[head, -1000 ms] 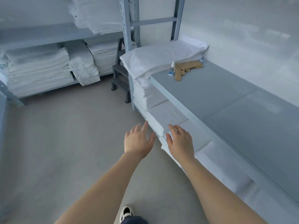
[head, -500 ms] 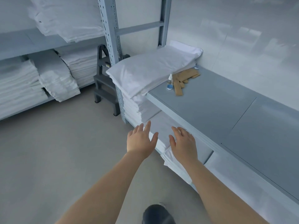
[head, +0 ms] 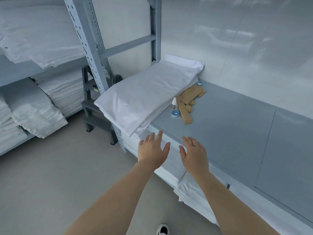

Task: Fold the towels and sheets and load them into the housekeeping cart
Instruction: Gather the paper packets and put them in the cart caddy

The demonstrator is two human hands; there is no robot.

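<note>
Left hand (head: 153, 150): fingers (head: 159, 135) straight and spread, palm down, holding nothing. Right hand (head: 194, 154): fingers (head: 188, 141) also extended and relaxed, empty. Both hands hover side by side, a small gap between the thumbs, both forearms bare.

Fingertips of both hands sit over the front edge of the flat grey metal tabletop (head: 228, 133). Can't tell if the right fingertips touch the edge or float above it.

Nearest task item: the stack of folded white sheets (head: 149, 97) lying on the left end of the tabletop, just beyond and left of the left fingers. Its near corner overhangs the tabletop edge and hangs just above the left fingertips; no contact visible.

Below the hands, under the tabletop: lower stacks of folded white linen (head: 189, 189) on the shelf beneath, partly hidden by the wrists.

Beside the sheet stack on the tabletop: a small clear dropper bottle with a white cap (head: 174, 103), a round blue lid (head: 175, 113) just in front of it, and flat tan strips (head: 188, 106), material unclear.

Further out: perforated grey steel rack upright (head: 88, 43), a dark grey plastic step stool (head: 94, 106) behind it, and more piled white linen on the left shelving (head: 37, 39). Beige floor (head: 50, 175); a black-and-white shoe (head: 163, 229) at the bottom edge.
</note>
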